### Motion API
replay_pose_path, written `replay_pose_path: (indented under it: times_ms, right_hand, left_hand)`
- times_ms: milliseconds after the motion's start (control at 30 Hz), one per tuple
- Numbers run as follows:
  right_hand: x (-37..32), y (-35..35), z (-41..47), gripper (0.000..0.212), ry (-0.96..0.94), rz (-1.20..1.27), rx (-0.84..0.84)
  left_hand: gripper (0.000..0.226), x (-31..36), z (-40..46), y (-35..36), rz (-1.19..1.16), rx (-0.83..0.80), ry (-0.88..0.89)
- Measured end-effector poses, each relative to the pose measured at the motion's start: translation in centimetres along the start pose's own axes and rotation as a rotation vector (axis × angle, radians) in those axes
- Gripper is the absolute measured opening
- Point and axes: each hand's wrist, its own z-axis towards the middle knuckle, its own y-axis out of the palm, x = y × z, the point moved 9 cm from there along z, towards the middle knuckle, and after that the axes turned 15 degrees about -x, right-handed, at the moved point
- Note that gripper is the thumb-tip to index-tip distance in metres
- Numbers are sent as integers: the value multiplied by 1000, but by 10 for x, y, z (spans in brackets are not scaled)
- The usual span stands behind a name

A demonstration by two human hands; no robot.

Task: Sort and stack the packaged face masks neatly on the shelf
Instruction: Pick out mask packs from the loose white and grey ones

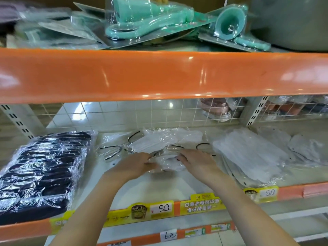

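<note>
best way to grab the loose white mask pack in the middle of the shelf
Take the white mask pack by its two short ends, coming from the front, one hand per side. It lies flat in slippery film, and the left hand and right hand already bracket it that way.

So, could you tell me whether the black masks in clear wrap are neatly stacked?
Neatly stacked: the black masks in clear wrap lie overlapped in one even pile at the shelf's left.

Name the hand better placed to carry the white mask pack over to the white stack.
Right. The right hand already holds the white mask pack on the side nearer the white stack; the left hand would have to cross over.
</note>
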Motion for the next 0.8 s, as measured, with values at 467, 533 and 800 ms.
replay_pose_path:
  times_ms: [467, 533, 800]
  right_hand:
    - [-4, 1, -14, 35, -16, 123, 47]
    - [-4, -1, -19, 39, -25, 175, 61]
    - [8, -4, -3, 30, 0, 189, 99]
  left_hand:
    - [35, -2, -6, 3, -170, 52, 50]
    - [33, 1, -7, 3, -152, 52, 61]
    - [43, 15, -7, -15, -208, 199, 115]
